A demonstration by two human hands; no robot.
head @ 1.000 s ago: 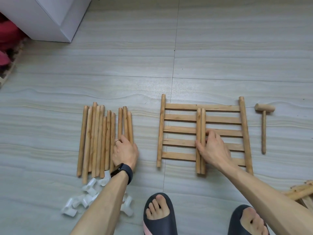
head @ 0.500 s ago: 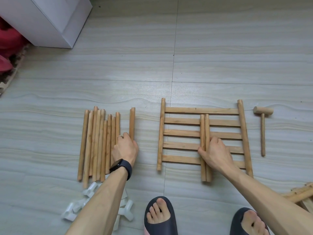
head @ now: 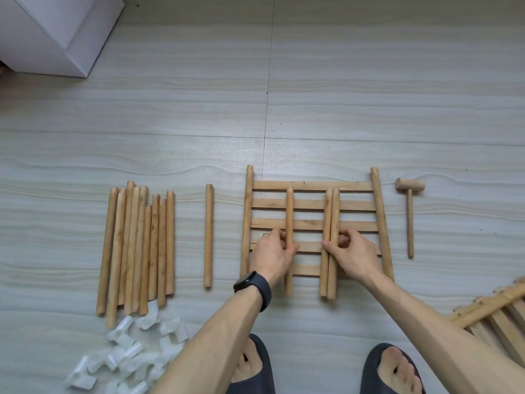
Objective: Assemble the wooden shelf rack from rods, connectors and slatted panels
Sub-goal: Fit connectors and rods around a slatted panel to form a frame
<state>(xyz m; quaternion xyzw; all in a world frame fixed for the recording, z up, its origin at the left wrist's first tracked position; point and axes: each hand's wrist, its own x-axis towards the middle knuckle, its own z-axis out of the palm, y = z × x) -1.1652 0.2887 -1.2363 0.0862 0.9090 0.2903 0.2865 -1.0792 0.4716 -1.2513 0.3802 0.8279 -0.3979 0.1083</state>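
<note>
A slatted wooden panel [head: 312, 185] lies flat on the floor in front of me. My left hand [head: 271, 255] grips a single rod [head: 289, 211] that lies across the panel's slats. My right hand [head: 352, 255] holds a pair of rods [head: 332, 211] side by side on the panel, to the right of the single one. A bundle of several rods [head: 136, 245] lies at the left, and one lone rod [head: 208, 234] rests between the bundle and the panel. White plastic connectors [head: 127, 356] are heaped below the bundle.
A small wooden mallet [head: 409, 211] lies right of the panel. Another slatted panel [head: 494, 314] pokes in at the lower right edge. A white cabinet corner [head: 56, 32] stands at the top left. My two feet in dark slippers [head: 252, 368] are at the bottom.
My left hand has left the rod bundle and carried one rod right onto the panel; another rod now lies alone between bundle and panel. My right hand stays on the pair of rods.
</note>
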